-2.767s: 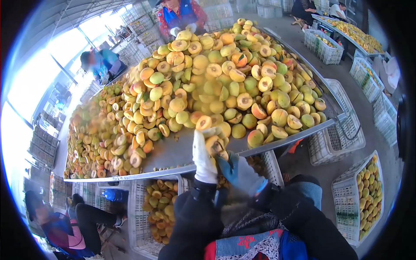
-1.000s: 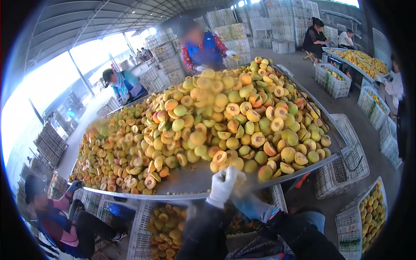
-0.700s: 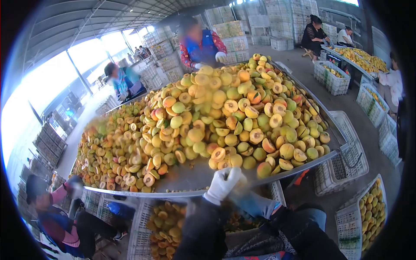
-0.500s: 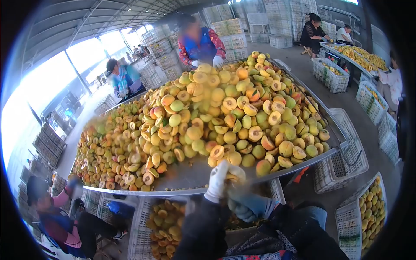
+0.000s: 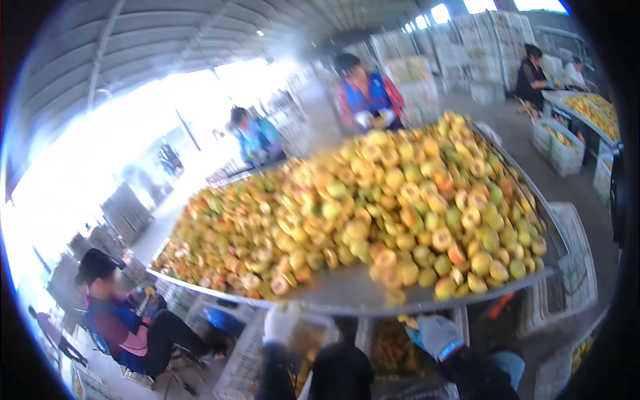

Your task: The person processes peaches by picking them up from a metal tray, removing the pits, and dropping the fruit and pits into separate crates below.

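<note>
A large heap of halved yellow peaches (image 5: pixel 393 207), several with the stone showing, covers the metal table (image 5: pixel 333 288). My left hand (image 5: pixel 281 323), in a white glove, is at the table's front edge over the left white crate (image 5: pixel 233 360); motion smears its fingers. My right hand (image 5: pixel 435 335), in a grey-blue glove, is by the front edge over the right crate (image 5: pixel 363 333), which holds brownish-yellow pieces. A small yellow piece of peach (image 5: pixel 408 322) shows at its fingertips, between thumb and fingers.
Two people work at the table's far side; another person (image 5: pixel 120 320) sits at the left. More crates (image 5: pixel 560 273) stand right of the table. A second fruit table (image 5: pixel 590 110) with people is at the back right. Stacked crates (image 5: pixel 460 47) rise behind.
My hands were together over the front edge at a peach; now they are apart, left hand leftward, right hand rightward. The view has swung left and up. The seated person's raised hand has come down.
</note>
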Tool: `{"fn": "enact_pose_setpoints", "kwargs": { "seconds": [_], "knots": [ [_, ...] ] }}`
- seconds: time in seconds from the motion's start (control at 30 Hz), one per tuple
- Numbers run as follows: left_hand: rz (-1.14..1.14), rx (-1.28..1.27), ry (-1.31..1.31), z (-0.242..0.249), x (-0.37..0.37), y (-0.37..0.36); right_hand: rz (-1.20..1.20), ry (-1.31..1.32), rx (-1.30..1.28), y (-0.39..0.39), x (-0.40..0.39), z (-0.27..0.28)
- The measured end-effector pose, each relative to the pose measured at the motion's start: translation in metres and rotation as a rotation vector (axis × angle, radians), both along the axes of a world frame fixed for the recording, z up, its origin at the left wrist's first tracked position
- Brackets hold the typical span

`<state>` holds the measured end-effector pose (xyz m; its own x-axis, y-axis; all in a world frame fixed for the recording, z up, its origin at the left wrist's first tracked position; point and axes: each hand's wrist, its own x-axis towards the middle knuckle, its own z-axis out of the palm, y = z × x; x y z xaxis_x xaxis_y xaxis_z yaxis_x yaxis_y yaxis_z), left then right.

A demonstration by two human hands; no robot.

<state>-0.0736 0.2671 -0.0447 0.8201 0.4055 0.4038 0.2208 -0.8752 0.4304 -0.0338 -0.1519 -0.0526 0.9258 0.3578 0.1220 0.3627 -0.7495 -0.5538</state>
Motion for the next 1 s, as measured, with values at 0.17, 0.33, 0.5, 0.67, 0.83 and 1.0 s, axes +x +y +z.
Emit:
{"fn": "enact_pose_setpoints", "kwargs": {
  "seconds": [0.17, 0.33, 0.5, 0.67, 0.83, 1.0],
  "knots": [
    [0.128, 0.171, 0.135, 0.076, 0.014, -0.069, 0.062, 0.129, -0.134, -0.004, -0.005, 0.027],
    [-0.044, 0.045, 0.252, 0.099, 0.095, -0.145, 0.043, 0.214, -0.192, -0.004, -0.005, 0.026],
    [-0.405, -0.165, 0.084, 0.066, 0.173, -0.204, 0.051, 0.2, -0.18, -0.003, -0.005, 0.034],
    [-0.442, 0.095, 0.428, 0.045, 0.186, -0.231, 0.072, 0.182, -0.105, -0.002, -0.001, 0.023],
    [-0.463, -0.053, 0.415, 0.058, 0.17, -0.196, 0.043, 0.084, -0.048, -0.005, 0.001, 0.032],
    [-0.483, -0.191, 0.374, 0.053, 0.151, -0.179, -0.077, -0.233, 0.104, 0.012, 0.01, 0.027]
  ]
}}
